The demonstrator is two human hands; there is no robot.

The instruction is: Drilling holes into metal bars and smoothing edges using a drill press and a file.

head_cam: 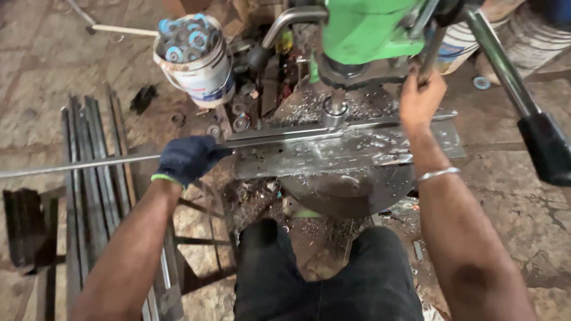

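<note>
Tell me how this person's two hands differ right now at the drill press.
The left hand wears a dark blue glove with a green cuff; the right hand is bare, with a metal bangle on its forearm. The left hand grips a long metal bar lying flat on the machine table; the right hand is raised, closed around a feed lever of the green drill press. Both are closed in a grip.

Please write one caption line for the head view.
Gloved left hand steadies long flat steel bar under green drill press; bare right hand grips its lever.
</note>
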